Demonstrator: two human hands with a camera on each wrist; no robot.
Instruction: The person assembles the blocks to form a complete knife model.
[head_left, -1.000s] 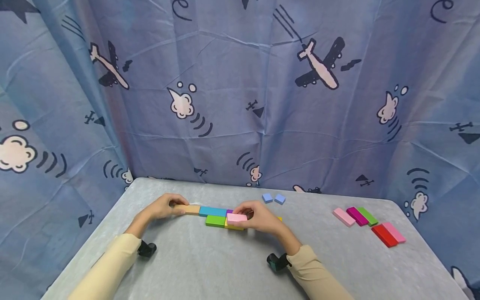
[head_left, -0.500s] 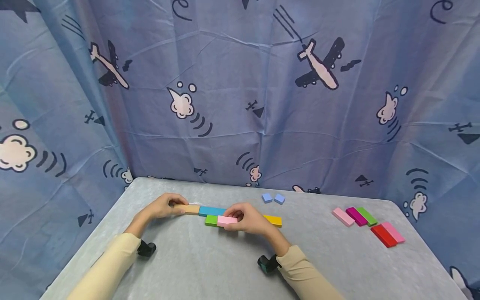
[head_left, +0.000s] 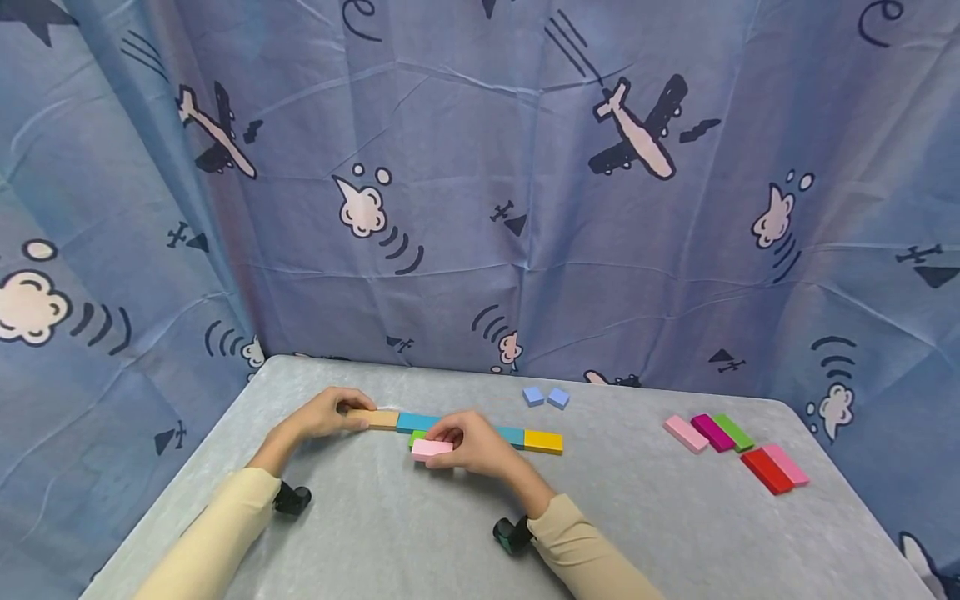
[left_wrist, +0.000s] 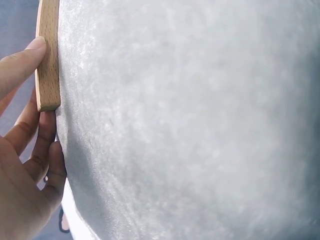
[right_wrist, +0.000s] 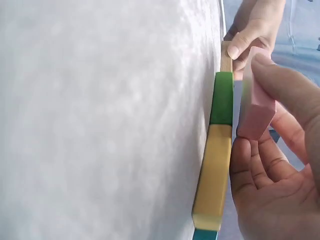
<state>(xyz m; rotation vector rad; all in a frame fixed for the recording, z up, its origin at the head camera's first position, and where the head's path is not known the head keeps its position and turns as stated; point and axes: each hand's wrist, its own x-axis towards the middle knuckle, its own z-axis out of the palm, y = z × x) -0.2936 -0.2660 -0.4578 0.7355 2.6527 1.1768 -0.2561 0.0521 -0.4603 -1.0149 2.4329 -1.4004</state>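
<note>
My left hand (head_left: 333, 412) holds the tan wooden block (head_left: 381, 419) at the left end of a back row, with its thumb on the near face in the left wrist view. A blue block (head_left: 418, 422) adjoins it; farther right, another blue block (head_left: 512, 436) and a yellow block (head_left: 543, 442) extend the row. Between thumb and fingers, my right hand (head_left: 474, 446) pinches a pink block (head_left: 431, 451), overlapping the front green block (head_left: 416, 436). In the right wrist view, the pink block tilts beside the green block, which meets a second yellow block (right_wrist: 214, 175). My right hand hides the row's middle.
Two small light-blue blocks (head_left: 533, 397) lie behind the row. Off to the right are a pale pink block (head_left: 686, 433), a magenta block (head_left: 713, 432), a green block, a red block (head_left: 767, 471) and another pink block. A patterned curtain (head_left: 450, 208) hangs behind the table.
My right hand has moved left along the row with the pink block, from over the front yellow block to over the green one. My left hand has stayed on the tan block.
</note>
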